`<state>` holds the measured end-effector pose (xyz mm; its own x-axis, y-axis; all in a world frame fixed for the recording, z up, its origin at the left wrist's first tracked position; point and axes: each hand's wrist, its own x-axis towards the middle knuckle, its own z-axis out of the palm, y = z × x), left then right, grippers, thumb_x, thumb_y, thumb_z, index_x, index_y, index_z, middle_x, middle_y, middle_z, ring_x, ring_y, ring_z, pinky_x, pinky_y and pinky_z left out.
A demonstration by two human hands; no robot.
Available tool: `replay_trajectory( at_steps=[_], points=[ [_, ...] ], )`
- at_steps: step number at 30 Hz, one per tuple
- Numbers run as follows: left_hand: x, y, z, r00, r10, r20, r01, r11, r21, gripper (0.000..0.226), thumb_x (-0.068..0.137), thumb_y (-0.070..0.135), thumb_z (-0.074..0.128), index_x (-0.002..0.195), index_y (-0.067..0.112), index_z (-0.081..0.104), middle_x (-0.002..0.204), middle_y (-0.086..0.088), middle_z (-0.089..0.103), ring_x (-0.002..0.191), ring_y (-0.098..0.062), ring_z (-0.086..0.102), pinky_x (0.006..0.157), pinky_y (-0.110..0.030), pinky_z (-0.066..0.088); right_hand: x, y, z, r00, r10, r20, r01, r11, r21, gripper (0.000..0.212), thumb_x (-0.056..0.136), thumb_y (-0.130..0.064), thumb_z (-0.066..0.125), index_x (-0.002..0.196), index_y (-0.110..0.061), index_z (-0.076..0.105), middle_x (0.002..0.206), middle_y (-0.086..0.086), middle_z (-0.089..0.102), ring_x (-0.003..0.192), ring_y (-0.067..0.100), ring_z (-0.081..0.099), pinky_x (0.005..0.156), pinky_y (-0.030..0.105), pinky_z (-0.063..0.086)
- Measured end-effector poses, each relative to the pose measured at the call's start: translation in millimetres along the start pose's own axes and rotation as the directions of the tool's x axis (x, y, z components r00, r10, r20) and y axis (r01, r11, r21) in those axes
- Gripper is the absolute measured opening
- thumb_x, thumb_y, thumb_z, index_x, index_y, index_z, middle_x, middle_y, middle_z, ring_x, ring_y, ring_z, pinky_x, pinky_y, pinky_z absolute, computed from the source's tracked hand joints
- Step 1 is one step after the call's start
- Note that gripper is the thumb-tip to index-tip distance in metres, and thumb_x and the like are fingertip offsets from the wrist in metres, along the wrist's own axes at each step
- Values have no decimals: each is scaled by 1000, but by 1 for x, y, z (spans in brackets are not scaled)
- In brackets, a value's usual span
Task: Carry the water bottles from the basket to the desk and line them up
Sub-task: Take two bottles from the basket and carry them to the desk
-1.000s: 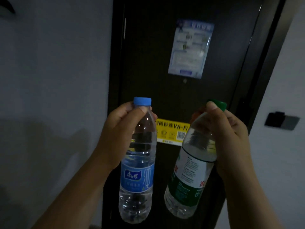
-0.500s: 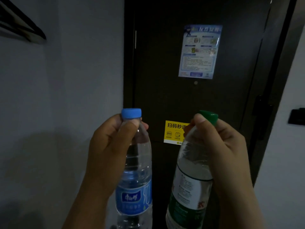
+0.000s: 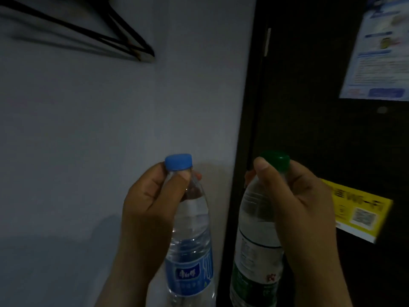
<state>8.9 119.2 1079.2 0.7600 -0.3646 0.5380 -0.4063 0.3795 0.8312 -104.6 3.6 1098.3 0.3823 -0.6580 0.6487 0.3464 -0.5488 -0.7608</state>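
left fingers [image 3: 177, 185] curled round neck of blue-capped bottle [image 3: 190, 240] | right fingers [image 3: 265, 173] curled round neck of green-capped bottle [image 3: 254, 229] | both bottles upright below fingers, apart | dark door [image 3: 309, 107] behind right fingers

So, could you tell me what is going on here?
Each of a person's hands holds a bottle by the neck: the left hand a clear plastic water bottle with a blue cap, the right hand a clear plastic water bottle with a green cap. Behind are a pale wall and dark door; no basket or desk shows.
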Motion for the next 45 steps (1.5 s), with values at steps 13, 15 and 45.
replay_trajectory(
  at_steps=[13, 15, 45],
  points=[
    [-84, 55, -83, 850, 234, -473, -27, 915, 403, 33, 70, 49, 53, 85, 27, 72, 83, 1, 73, 79, -14, 70, 72, -30, 54, -40, -12, 81, 902, -52, 428, -78, 956, 281, 26, 82, -46, 65, 77, -21, 70, 77, -14, 71, 73, -1, 64, 58, 3, 43],
    [-103, 74, -99, 809, 283, -514, -24, 891, 453, 32, 71, 48, 54, 84, 26, 72, 82, 0, 73, 79, -15, 70, 74, -34, 56, -57, -32, 96, 873, -80, 482, -110, 929, 353, 26, 81, -46, 62, 77, -22, 69, 76, -16, 70, 73, -1, 64, 57, 1, 42],
    [-377, 279, -250, 118, 774, -623, 507, 492, 708, 27, 68, 51, 55, 81, 31, 69, 75, -2, 70, 68, -15, 66, 61, -20, 52, -341, -263, 239, 303, -587, 751, -639, 459, 617, 27, 78, -45, 60, 83, -21, 71, 75, -9, 71, 72, 2, 66, 62, 8, 48]
  ],
)
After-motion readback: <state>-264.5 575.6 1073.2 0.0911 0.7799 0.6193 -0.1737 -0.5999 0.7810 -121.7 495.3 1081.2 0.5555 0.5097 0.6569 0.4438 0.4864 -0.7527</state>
